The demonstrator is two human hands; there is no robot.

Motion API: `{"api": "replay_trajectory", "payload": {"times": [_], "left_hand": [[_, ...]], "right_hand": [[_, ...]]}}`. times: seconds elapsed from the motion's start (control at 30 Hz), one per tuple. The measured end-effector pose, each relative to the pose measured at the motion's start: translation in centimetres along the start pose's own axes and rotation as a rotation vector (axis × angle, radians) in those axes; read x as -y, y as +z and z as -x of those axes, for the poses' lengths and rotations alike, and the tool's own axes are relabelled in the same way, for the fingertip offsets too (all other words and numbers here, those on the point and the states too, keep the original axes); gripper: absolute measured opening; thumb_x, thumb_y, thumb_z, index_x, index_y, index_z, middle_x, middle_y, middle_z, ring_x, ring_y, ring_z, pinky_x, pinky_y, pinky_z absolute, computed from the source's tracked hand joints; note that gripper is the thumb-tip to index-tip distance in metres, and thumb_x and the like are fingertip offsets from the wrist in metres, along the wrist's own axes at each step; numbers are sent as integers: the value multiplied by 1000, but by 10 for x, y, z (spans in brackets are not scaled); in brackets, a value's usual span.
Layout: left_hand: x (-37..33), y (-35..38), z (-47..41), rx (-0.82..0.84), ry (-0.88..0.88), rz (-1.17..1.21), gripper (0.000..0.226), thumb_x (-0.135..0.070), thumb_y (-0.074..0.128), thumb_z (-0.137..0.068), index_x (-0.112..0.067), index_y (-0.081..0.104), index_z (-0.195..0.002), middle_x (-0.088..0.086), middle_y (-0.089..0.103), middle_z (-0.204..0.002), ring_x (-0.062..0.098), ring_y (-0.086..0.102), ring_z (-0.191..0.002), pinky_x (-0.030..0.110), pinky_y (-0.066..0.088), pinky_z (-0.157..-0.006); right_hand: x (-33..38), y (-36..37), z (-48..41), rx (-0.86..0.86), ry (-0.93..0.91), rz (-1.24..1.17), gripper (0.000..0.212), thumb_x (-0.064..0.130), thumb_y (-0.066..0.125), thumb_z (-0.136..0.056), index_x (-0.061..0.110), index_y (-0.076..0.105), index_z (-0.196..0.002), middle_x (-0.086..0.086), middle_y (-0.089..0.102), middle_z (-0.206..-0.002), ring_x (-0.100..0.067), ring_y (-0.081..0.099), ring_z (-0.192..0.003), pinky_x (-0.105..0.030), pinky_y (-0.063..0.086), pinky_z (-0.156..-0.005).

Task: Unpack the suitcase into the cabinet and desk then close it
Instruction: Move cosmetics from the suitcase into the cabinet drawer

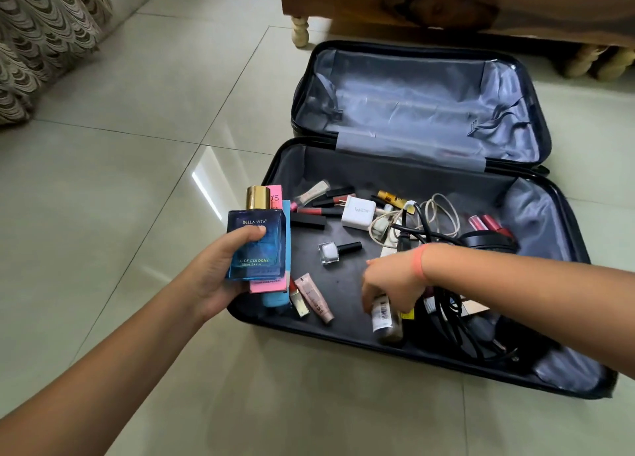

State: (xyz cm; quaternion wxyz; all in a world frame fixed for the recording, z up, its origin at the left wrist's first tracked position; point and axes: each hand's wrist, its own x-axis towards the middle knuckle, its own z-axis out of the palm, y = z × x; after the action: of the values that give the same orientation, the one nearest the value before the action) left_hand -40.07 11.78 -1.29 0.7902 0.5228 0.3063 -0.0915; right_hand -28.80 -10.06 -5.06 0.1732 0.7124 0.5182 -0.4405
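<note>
A: Many small items are left in the open suitcase [378,167] on the floor. Which step is judged to be in hand?

B: Gathering. A blue cologne bottle [257,246] is gripped in the left hand [220,273], with a pink box [268,285] and a blue tube [275,299] clamped behind it, over the case's left rim.

A: And the right hand [391,284]?

B: Its fingers are curled down around the top of a labelled bottle [386,318] lying near the front wall. A lift is called for next, kept clear of the black cables [450,318] just beside it.
</note>
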Motion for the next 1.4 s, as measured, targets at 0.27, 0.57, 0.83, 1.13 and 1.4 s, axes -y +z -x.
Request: {"api": "replay_trajectory", "payload": {"times": [0.27,0.57,0.83,1.13,1.4], "left_hand": [[-16,-1,5,-86,74,-73,13,-18,56,-89,-19,66,-97,5,70,-84,24,67,-79,43,54,-81],[-4,6,6,-33,18,-93,20,-19,59,-86,-17,64,-106,7,71,-91,26,68,-83,43,55,-80],[3,19,-3,31,-49,-97,23,-21,58,-87,-14,64,-109,11,70,-99,29,65,-89,49,49,-93],[13,49,-19,111,-84,-75,26,-22,59,-86,-12,67,-109,16,71,-106,30,66,-90,48,49,-92],[3,49,-35,-99,209,-22,31,-13,61,-87,-18,59,-117,3,70,-91,16,68,-70,25,54,-51]], "right_hand": [[7,-7,-3,-436,95,-347,45,0,46,-83,18,65,-120,1,66,-119,-13,60,-108,-17,42,-85],[12,-2,-14,-478,142,-97,41,13,52,-87,25,58,-125,0,62,-121,-22,57,-111,-30,47,-85],[-22,6,14,-583,332,-96,36,12,47,-88,23,62,-119,-4,64,-118,-25,57,-110,-30,44,-85],[-48,22,51,-622,351,-372,28,14,54,-89,17,68,-112,-1,68,-114,-19,60,-107,-32,43,-95],[-38,-13,11,-877,332,-421,28,13,52,-88,18,71,-108,-4,69,-112,-25,60,-106,-34,45,-91]]}}
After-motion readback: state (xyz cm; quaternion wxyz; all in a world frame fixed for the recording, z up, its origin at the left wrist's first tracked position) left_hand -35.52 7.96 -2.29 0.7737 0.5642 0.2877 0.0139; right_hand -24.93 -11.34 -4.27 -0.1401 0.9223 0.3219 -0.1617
